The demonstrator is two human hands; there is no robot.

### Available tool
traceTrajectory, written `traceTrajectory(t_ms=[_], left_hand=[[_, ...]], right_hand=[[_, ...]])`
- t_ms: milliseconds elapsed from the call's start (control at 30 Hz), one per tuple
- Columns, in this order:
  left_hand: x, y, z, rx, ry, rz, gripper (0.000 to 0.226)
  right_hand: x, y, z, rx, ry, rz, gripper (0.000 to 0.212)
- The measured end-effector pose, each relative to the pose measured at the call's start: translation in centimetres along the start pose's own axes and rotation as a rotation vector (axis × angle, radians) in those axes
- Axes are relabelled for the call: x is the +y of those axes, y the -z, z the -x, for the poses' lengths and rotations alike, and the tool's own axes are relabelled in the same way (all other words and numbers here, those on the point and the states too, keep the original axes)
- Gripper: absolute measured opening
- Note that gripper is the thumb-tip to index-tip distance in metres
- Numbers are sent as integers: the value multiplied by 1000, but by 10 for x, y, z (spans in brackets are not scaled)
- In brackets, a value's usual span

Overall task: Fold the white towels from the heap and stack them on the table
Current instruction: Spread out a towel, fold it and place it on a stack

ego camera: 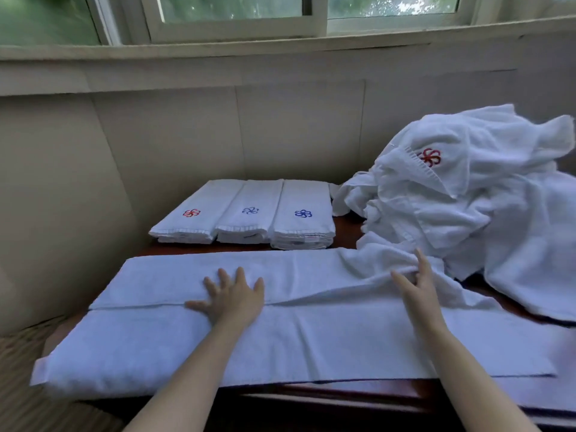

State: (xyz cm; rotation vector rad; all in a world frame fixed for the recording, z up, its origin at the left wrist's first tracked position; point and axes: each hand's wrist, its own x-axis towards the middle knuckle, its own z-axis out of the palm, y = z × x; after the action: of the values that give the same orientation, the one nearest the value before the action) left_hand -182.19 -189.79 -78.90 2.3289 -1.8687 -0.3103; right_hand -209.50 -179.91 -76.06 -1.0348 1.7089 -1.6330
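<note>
A white towel [280,332] lies spread lengthwise across the near edge of the table [346,227], its far long side folded over toward the middle. The left hand [232,296] presses flat on that fold, grip released, fingers splayed. The right hand [417,283] pinches a bunched ridge of the same towel near its right end. Behind, three stacks [246,213] of folded towels sit side by side, touching, one with a red flower mark, two with blue. The heap [473,201] of loose towels rises at the right.
</note>
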Motion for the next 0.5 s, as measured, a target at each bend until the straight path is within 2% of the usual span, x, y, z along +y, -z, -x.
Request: traceTrajectory(t_ms=[100,133,200,267,333,433,500], left_hand=[[-20,8,-21,-26,-58,-36,61],[-29,11,-27,-34,-69,-41,60],[-46,17,-36,-40,-83,-52,60],[-55,20,-39,-47,-96,-80,60],[-54,19,-37,-34,-105,-114,58],[-27,16,-27,-3,-192,-155,55],[1,9,-14,5,-364,-166,53]], right_hand=[[1,16,-3,215,63,272,66],[1,24,-4,294,83,305,65],[1,43,-9,361,36,212,59],[3,62,-16,335,-117,145,48],[8,73,-20,258,-243,219,41],[13,71,-20,147,-241,419,40],[17,64,-20,88,-192,538,40]])
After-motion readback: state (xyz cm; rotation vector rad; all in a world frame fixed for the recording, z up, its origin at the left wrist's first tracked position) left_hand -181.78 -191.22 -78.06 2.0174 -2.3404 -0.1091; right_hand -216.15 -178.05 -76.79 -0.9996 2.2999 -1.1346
